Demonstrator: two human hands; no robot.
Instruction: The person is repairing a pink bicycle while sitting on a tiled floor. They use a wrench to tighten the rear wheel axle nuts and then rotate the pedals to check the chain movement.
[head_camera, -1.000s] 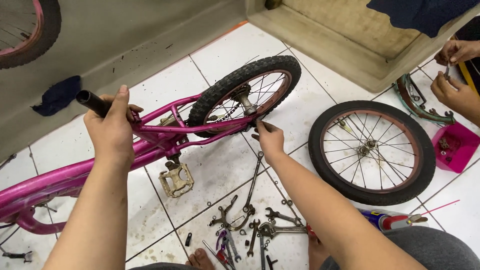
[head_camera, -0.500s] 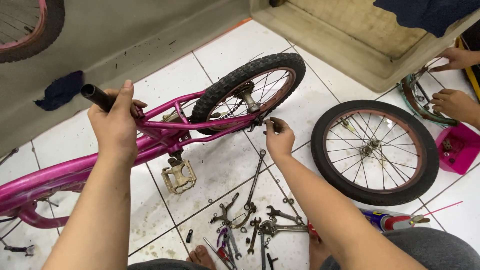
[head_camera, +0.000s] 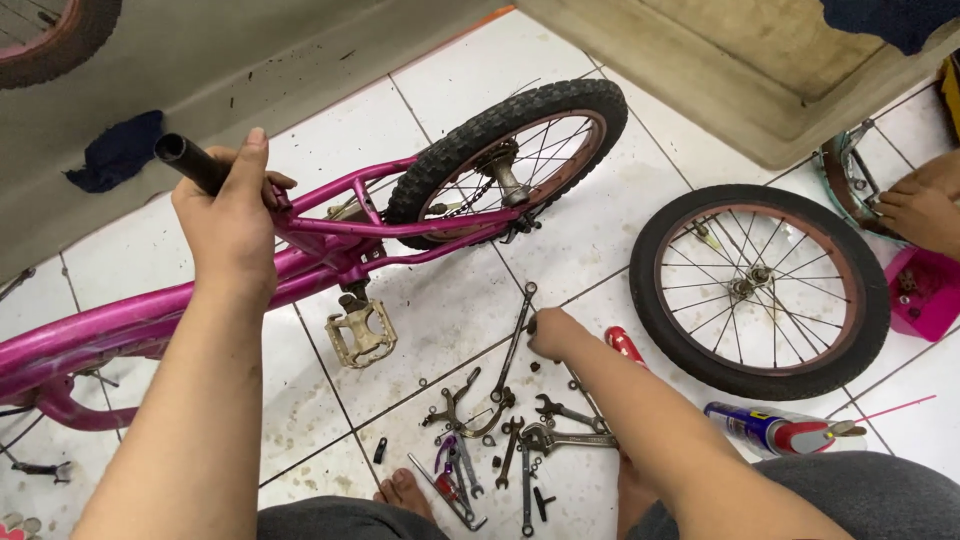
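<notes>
A small pink bicycle frame lies on its side on the white tiled floor, its rear wheel still mounted. My left hand grips the black seat post at the top of the frame. My right hand is down at the floor with its fingers closed at the end of a long wrench; whether it holds something small is hidden. A metal pedal hangs below the frame.
A loose wheel lies flat at right. Several wrenches and small parts are scattered by my bare foot. A spray can lies near my knee. Another person's hand works at a rim beside a pink tray.
My right hand has dropped from the rear axle area down to the tools on the floor. My left hand keeps its grip on the seat post.
</notes>
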